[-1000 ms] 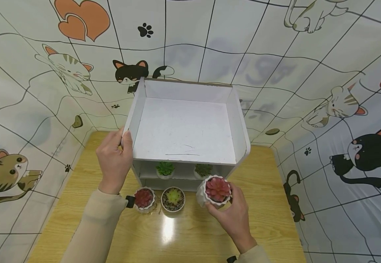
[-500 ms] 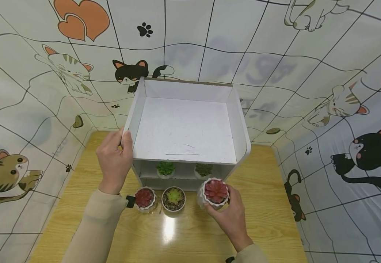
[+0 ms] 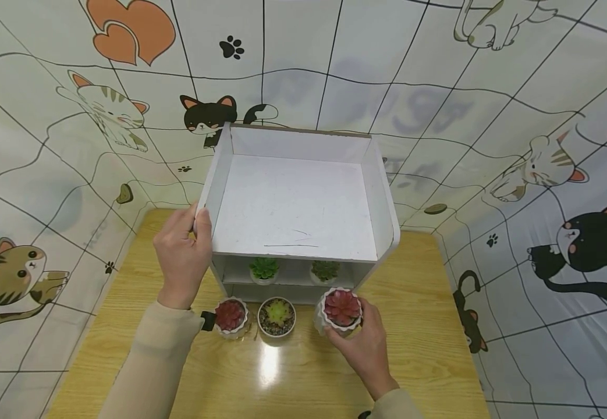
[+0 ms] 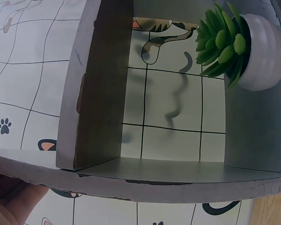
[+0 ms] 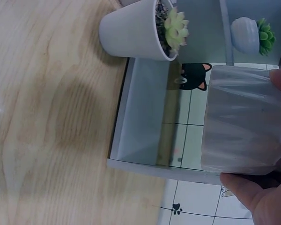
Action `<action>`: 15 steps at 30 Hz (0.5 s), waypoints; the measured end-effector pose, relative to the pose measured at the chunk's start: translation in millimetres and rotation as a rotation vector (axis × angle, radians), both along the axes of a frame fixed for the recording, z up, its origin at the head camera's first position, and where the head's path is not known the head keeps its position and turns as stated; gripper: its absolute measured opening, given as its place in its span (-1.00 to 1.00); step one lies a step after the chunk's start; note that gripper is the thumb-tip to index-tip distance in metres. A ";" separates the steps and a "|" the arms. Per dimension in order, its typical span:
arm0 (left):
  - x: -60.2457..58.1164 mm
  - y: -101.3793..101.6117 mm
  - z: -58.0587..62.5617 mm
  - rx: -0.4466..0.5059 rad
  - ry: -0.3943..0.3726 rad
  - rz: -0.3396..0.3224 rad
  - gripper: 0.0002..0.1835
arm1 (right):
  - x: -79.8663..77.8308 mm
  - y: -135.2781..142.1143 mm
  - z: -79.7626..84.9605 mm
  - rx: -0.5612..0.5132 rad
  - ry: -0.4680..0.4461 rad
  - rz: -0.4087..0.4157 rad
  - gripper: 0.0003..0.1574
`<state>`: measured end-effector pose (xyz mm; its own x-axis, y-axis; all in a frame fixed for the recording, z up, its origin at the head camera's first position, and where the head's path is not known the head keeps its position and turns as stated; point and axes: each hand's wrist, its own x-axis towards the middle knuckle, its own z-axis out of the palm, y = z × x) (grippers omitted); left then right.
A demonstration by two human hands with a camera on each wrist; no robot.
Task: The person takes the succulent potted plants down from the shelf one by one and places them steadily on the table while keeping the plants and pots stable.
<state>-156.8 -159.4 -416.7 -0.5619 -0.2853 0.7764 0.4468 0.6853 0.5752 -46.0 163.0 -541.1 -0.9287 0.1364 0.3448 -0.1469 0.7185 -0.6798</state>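
My left hand (image 3: 183,256) grips the left side panel of a small white shelf unit (image 3: 293,203). In my right hand (image 3: 363,343) is a white fluted pot with a red succulent (image 3: 341,308), pinched between thumb and fingers in front of the unit's lower right part. The right wrist view shows the fluted pot (image 5: 246,122) raised off the table. Inside the unit, on its middle shelf, stand a bright green potted succulent (image 3: 264,269) and a darker green one (image 3: 325,272). The left wrist view shows the bright green plant (image 4: 220,44) up close.
On the wooden table (image 3: 413,326), before the unit, stand a second red succulent in a fluted pot (image 3: 231,317) and a yellow-green succulent in a plain white pot (image 3: 277,317). A cat-patterned wall covering (image 3: 303,93) encloses the back and both sides.
The right hand and its potted red succulent have shifted slightly left and lower in the head view. My left hand and the shelf unit have stayed put.
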 end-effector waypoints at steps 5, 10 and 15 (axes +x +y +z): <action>-0.4 0.2 -0.5 -0.001 0.002 0.001 -0.71 | -0.7 -0.4 -6.7 0.001 -0.012 0.002 0.09; -0.8 0.3 -0.1 -0.001 0.005 0.000 -0.72 | -2.3 -0.3 -14.9 0.027 0.025 0.006 0.04; -0.3 0.4 -0.5 0.010 -0.002 -0.004 -0.72 | -2.3 0.3 -24.8 0.031 0.041 0.009 0.02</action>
<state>-157.0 -159.0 -417.1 -0.5647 -0.2907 0.7724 0.4479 0.6781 0.5827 -48.3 163.4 -565.9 -0.9149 0.1170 0.3863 -0.1802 0.7379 -0.6504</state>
